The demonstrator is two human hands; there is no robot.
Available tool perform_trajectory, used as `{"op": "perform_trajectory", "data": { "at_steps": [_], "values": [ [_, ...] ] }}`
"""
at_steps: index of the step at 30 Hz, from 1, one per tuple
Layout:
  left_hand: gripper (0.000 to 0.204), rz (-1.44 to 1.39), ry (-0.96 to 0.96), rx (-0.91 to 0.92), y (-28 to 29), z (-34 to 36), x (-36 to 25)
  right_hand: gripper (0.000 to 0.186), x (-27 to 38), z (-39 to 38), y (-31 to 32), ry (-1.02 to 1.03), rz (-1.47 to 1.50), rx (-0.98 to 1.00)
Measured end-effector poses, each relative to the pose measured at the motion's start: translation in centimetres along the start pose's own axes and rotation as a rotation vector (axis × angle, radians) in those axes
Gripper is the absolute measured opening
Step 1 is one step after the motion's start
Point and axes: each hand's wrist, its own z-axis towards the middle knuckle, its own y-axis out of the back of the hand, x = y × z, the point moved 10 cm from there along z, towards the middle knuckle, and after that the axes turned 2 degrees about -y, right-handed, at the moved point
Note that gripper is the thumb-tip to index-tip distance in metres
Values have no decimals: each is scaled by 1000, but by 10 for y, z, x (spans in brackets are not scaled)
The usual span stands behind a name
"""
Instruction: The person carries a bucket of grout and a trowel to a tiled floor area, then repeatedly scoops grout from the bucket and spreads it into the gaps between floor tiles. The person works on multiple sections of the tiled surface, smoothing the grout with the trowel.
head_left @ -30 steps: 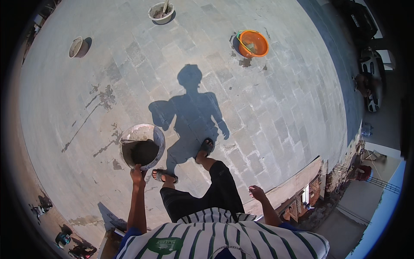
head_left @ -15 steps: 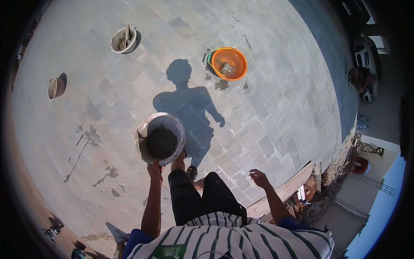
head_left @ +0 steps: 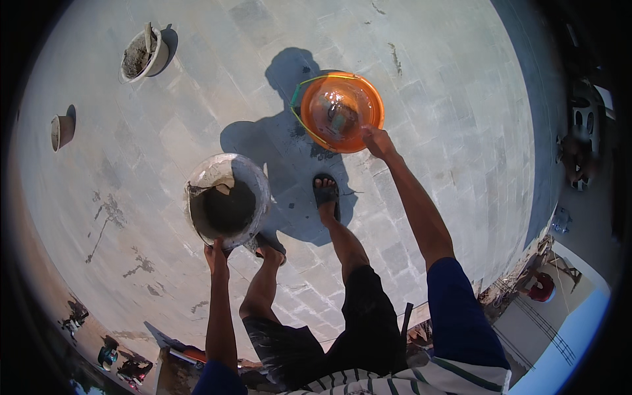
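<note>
My left hand [head_left: 217, 255] grips the lower rim of a whitish, cement-stained bucket [head_left: 253, 184] with dark grey material inside, held above the paving near my left foot. At the orange bucket [head_left: 367, 99], my right hand [head_left: 375, 139] is closed on the rim at the lower right. That bucket has a yellow-green handle and holds clear water with an object I cannot make out at the bottom. My sandalled feet are on the grey pavers [head_left: 447, 164], with my shadow stretching ahead.
A pale tub [head_left: 158, 56] with mortar and a light-handled tool sits at the upper left; a smaller bucket [head_left: 62, 131] is farther left. Vehicles [head_left: 582, 112] line the right edge, beside a water jug [head_left: 561, 220]. A person in red [head_left: 540, 283] is at lower right; motorbikes [head_left: 112, 355] are at lower left.
I have stepped forward toward the orange bucket. My right hand has reached up from my side and taken hold of its rim. My left hand still holds the whitish bucket.
</note>
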Motion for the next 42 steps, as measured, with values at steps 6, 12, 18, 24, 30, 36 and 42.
{"op": "perform_trajectory", "data": {
  "at_steps": [6, 12, 18, 24, 30, 36, 42],
  "values": [
    [40, 37, -10, 39, -40, 73, 85, 44, -105, 147, -105, 65, -539, 395],
    [50, 138, -65, -9, -17, 134, 181, 51, -93, 192, -121, 199, -531, 460],
    [43, 152, -126, 4, 5, 146, 226, 57, -76, 232, -155, 77, -843, 556],
    [25, -4, -203, 71, -39, 141, 248, 56, -148, 263, -107, 441, -338, -3],
    [24, -79, -231, -84, -1, 115, 253, 53, -63, 222, -159, 209, -784, 262],
    [30, -103, -239, 4, -38, 146, 257, 68, -107, 219, -118, 282, -788, 420],
    [32, -125, -211, -68, -7, 122, 268, 101, -49, 132, -145, -6, -704, 773]
  ]
}}
